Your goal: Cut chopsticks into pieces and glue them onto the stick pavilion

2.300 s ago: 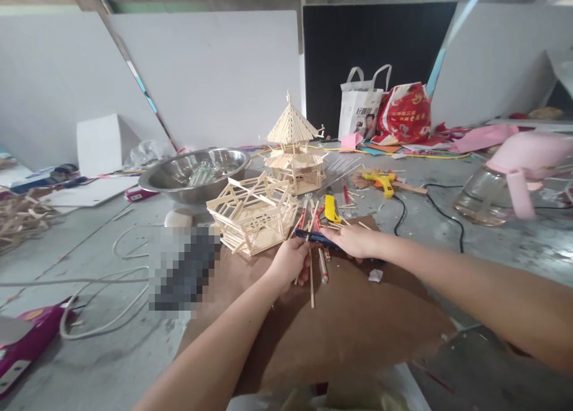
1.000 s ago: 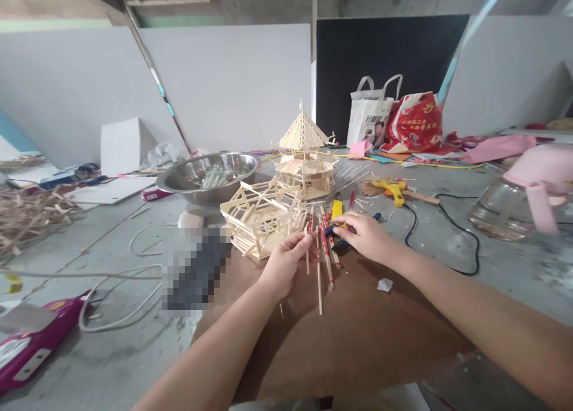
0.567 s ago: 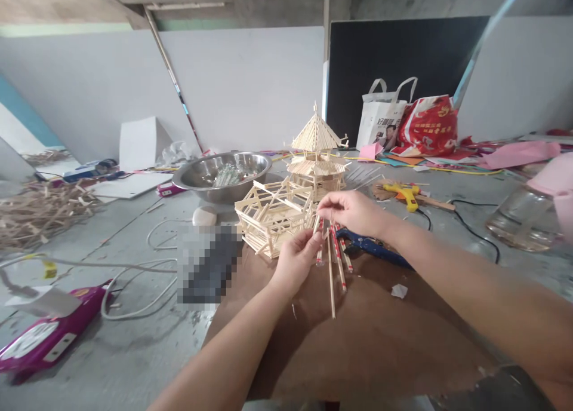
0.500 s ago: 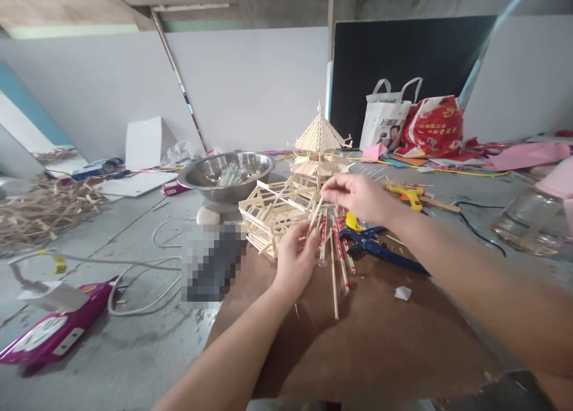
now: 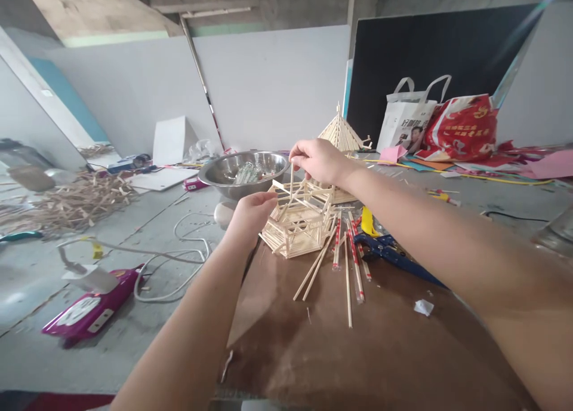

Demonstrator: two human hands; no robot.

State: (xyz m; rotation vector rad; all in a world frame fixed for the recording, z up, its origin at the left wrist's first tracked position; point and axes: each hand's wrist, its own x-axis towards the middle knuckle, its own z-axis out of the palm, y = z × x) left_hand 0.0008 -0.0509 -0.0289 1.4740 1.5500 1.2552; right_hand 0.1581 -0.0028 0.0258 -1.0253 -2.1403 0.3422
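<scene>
A many-sided frame (image 5: 298, 238) built of thin wooden sticks stands on the brown board (image 5: 358, 363). My right hand (image 5: 316, 160) is above its far left part, pinching one wooden stick (image 5: 292, 181) upright, with the lower end inside the frame's upper edge. At the frame's left side, my left hand (image 5: 251, 218) has its thumb and fingers closed on the upper edge. Loose chopsticks (image 5: 319, 267) and several in red-and-clear wrappers (image 5: 356, 258) lie right of the frame. Blue-handled pliers (image 5: 394, 252) rest beside them, partly behind my right forearm.
Behind stand a steel bowl (image 5: 244, 181) and a stick-built pointed roof (image 5: 339, 130). A purple power strip (image 5: 96, 303) with a white cable (image 5: 179, 261) lies on the left, before a stick pile (image 5: 85, 205). White (image 5: 405, 118) and red bags (image 5: 463, 127) sit at the back right.
My right hand has moved left and up over the frame with a stick. My left hand has shifted from its front to its left side. Two chopsticks now lie in front; the view has turned left.
</scene>
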